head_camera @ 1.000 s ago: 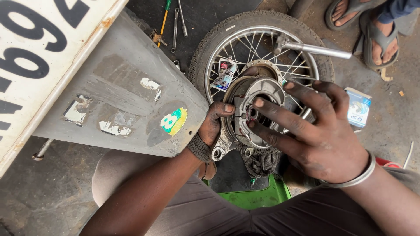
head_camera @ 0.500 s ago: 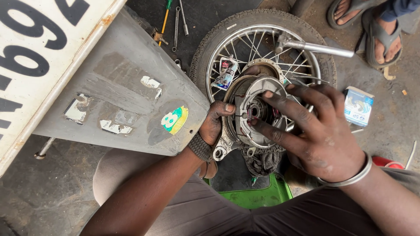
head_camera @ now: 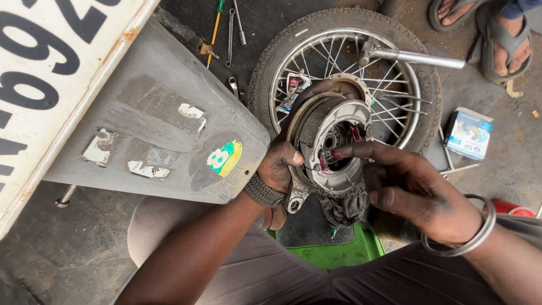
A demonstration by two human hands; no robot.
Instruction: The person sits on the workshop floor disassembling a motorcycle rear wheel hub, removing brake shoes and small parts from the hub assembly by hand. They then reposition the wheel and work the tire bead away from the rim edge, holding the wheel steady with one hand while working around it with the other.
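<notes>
Brake plate (head_camera: 333, 155), round and of grey cast metal, sits right of centre in the frame, held against the hub of a spoked wheel (head_camera: 344, 85) that lies flat on the floor. Its face is grimy, with a dark centre bore and curved shoes around it; a small reddish spring shows at the left of the bore and another at the upper right. A lever arm with a ring end hangs from its lower left edge.

Left hand (head_camera: 279, 169) is closed on the plate's left rim, thumb on the face and fingers curled behind. Right hand (head_camera: 418, 192) is open (holding nothing), fingers spread, the forefinger tip touching the plate near the bore; a metal bangle (head_camera: 471, 237) circles that wrist.

Wheel has a black tyre and bright spokes, with a small printed sachet (head_camera: 293, 90) lying among the spokes at upper left and a chrome rod (head_camera: 418, 56) across its upper right. A grey mudguard (head_camera: 164, 130) covers the left half of the frame.

Hidden or unclear: the left fingers behind the plate are out of sight; the hub under the plate is mostly covered; a dark rag (head_camera: 344, 209) below the plate and a green tray (head_camera: 339, 254) are partly masked by the person's legs. Sandalled feet (head_camera: 491, 28) of another person are cut off at the upper right edge.
</notes>
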